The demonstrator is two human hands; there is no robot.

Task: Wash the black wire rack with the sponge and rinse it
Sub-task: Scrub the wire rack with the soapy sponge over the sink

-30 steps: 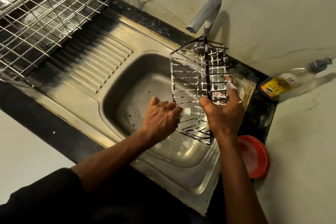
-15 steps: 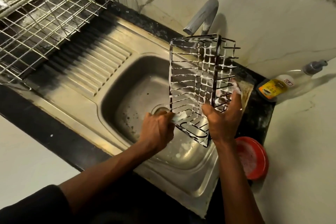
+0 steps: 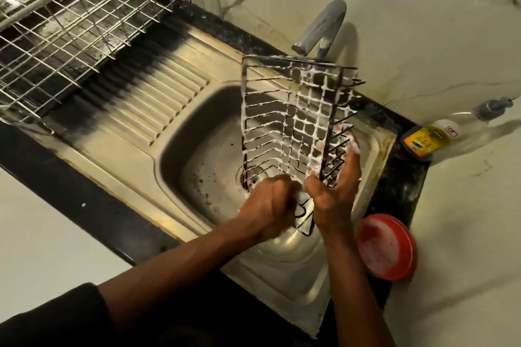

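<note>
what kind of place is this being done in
Most likely a home kitchen, at the washing-up spot: a steel sink with a ribbed drainboard in a dark counter, a tap over the basin, and a dish drainer at the left. The soapy black wire rack is held over the basin.

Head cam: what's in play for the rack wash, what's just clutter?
In play: black wire rack, sponge, left hand, right hand, sink, faucet.
Lying about: steel dish drainer, pump bottle, red tub.
</note>
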